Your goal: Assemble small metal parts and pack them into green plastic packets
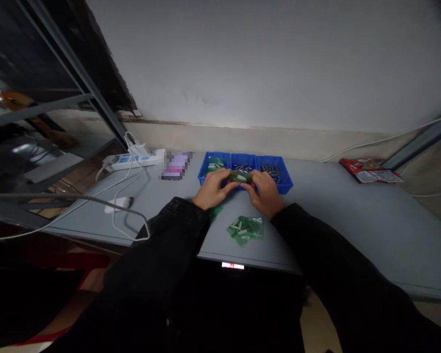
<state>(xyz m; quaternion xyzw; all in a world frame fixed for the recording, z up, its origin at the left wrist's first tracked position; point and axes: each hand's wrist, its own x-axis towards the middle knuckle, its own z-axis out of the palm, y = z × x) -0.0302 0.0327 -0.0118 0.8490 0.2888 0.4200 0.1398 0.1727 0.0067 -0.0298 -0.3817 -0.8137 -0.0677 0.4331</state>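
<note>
Both hands, left hand (pixel 212 189) and right hand (pixel 265 192), held a small green board (pixel 241 176) between them, fingers closed on its ends. Just beyond the fingers sat blue bins (pixel 244 169) on the grey bench (pixel 353 220). More green boards (pixel 247 229) lay below the wrists.

White power strip (pixel 135 159), red packets (pixel 371 169) (far right), white earbud case (pixel 118 203) on table.

Three bins (pixel 244 168) are set side by side on the table (pixel 353 215), behind a small board (pixel 241 176) and a pile of boards (pixel 246 229). A power strip (pixel 134 159) is placed left of them, packets (pixel 371 170) far right.
</note>
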